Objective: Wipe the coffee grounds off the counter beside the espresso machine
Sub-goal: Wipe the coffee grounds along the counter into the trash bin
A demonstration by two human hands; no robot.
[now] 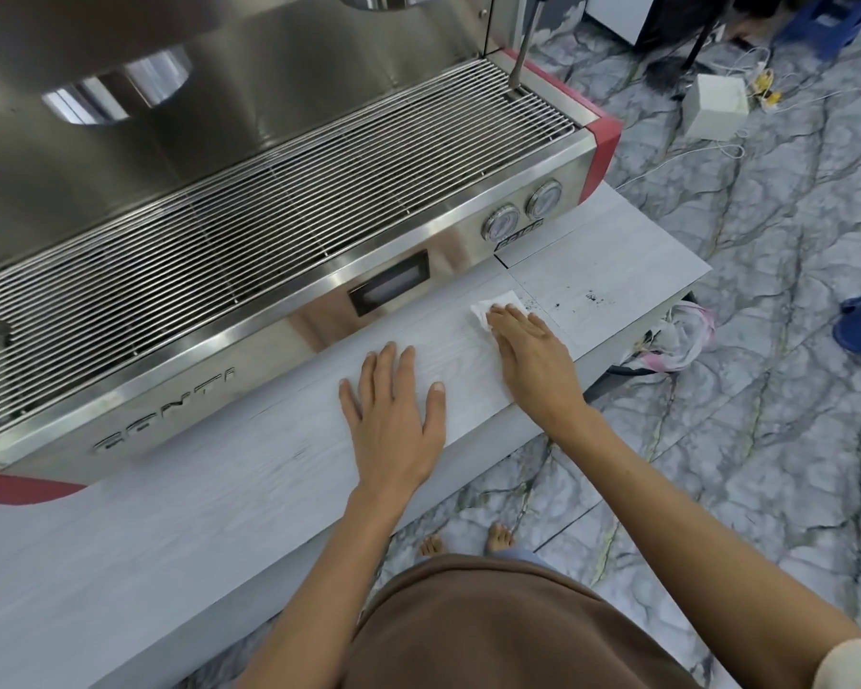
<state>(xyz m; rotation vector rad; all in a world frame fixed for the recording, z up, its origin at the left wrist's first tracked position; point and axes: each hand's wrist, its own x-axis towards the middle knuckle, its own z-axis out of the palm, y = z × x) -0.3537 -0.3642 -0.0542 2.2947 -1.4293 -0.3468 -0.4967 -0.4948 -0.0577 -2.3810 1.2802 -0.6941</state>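
- On the counter (210,494), in front of the espresso machine (269,231), in the head view, the left hand (393,415) is laid flat with straight, spread fingers; nothing is held in it and it appears to serve as a brace.
- Toward the counter's right end, the right hand (530,353) is pressed with straight fingers onto a white tissue (498,308), only the far part of which shows beyond the fingertips.
- Just beside the tissue's right edge a cluster of coffee grounds (530,304) is seen, with further specks (592,296) scattered nearer the right end of the counter, beyond a seam in the surface.
- The step in hand is judged to be the wiping stroke itself: the tissue is set at the edge of the grounds, and most of them are not yet gathered.
- The next move is thought to call for steady downward pressure and a sweep to the right across the seam, so that the specks are collected under the tissue rather than smeared or pushed off the front edge.
- Below the right end of the counter, on the marble-patterned floor (766,440), a bag (677,340) with a pink-and-white lining is seen; its contents cannot be made out.
- A white box (714,106) stands on the floor farther off, among cables; whether anything is in it cannot be told.
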